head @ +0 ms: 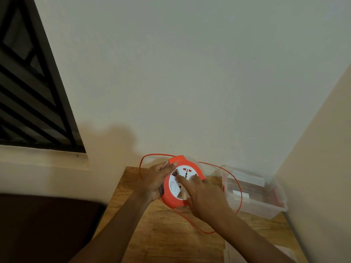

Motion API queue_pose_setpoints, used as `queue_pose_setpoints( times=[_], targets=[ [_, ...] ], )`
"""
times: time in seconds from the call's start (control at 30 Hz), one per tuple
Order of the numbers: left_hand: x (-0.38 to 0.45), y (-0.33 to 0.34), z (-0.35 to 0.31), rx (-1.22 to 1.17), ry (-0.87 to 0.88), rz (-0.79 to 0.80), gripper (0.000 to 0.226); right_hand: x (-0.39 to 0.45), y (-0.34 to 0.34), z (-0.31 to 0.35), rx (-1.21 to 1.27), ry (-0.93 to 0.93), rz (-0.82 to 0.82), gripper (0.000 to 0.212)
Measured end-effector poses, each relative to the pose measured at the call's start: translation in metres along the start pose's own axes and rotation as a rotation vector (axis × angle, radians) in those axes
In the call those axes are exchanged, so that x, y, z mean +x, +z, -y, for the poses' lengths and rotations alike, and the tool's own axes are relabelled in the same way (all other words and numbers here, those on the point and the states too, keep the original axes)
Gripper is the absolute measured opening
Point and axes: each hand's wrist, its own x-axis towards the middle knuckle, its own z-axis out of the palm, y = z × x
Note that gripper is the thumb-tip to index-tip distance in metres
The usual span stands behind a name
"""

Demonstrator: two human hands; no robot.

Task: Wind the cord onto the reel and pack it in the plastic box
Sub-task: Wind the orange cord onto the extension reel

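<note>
An orange reel (171,198) with a white socket face is held tilted above the wooden table (161,234). My left hand (154,182) grips its left rim, thumb on the orange top edge. My right hand (202,194) rests on the white face, with fingers pressed into its recesses. A thin orange cord (239,188) loops loosely behind the reel, over the box and down across the table. The clear plastic box (266,205) stands open at the right, against the wall corner.
A clear lid (233,253) lies at the table's near right edge. Walls close in behind and to the right. A dark barred window (28,92) is at the left, and a dark surface (47,224) lies beside the table's left edge.
</note>
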Motion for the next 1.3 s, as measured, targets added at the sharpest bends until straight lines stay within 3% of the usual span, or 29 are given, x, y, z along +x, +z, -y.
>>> queue_pose_setpoints(
  times=[0.23,0.33,0.4,0.5,0.57,0.63,0.7,0.83,0.93,1.0,1.13,1.2,1.3],
  targets=[
    [0.002,0.011,-0.001,0.083,0.037,0.018,0.050,0.016,0.005,0.003,-0.004,0.079,0.056,0.083],
    [0.004,0.013,0.001,0.103,0.065,0.020,0.047,0.020,0.002,0.009,0.110,0.222,0.100,0.075],
    [0.006,0.012,0.002,0.077,0.083,0.002,0.040,0.017,-0.007,0.008,0.416,0.347,0.151,0.076],
    [0.010,0.010,0.003,-0.117,0.052,-0.048,0.035,0.017,-0.032,0.000,1.324,0.592,0.260,0.067],
    [0.012,0.012,0.001,-0.169,0.064,-0.067,0.030,0.016,-0.040,0.002,1.769,0.754,0.217,0.055],
    [0.014,0.015,-0.001,-0.157,0.095,-0.083,0.030,0.014,-0.042,0.011,1.993,0.840,0.158,0.044],
    [0.014,0.017,-0.003,-0.159,0.086,-0.099,0.037,0.012,-0.041,0.019,2.051,0.860,0.110,0.044],
    [0.012,0.015,-0.005,-0.176,0.049,-0.091,0.031,0.011,-0.041,0.021,1.835,0.770,0.106,0.076],
    [0.010,0.015,-0.008,-0.206,0.058,-0.107,0.034,0.007,-0.037,0.024,1.449,0.683,0.081,0.083],
    [0.008,0.012,-0.010,-0.198,0.060,-0.117,0.034,0.005,-0.033,0.022,1.087,0.558,-0.017,0.075],
    [0.006,0.008,-0.014,-0.174,0.058,-0.118,0.017,0.003,-0.036,0.010,0.415,0.172,-0.164,0.033],
    [0.005,0.008,-0.015,-0.171,0.052,-0.099,0.017,0.003,-0.035,0.008,0.242,-0.007,-0.082,0.032],
    [0.002,0.005,-0.012,-0.142,0.046,-0.069,0.014,0.005,-0.028,0.004,0.072,-0.110,0.046,0.047]
  ],
)
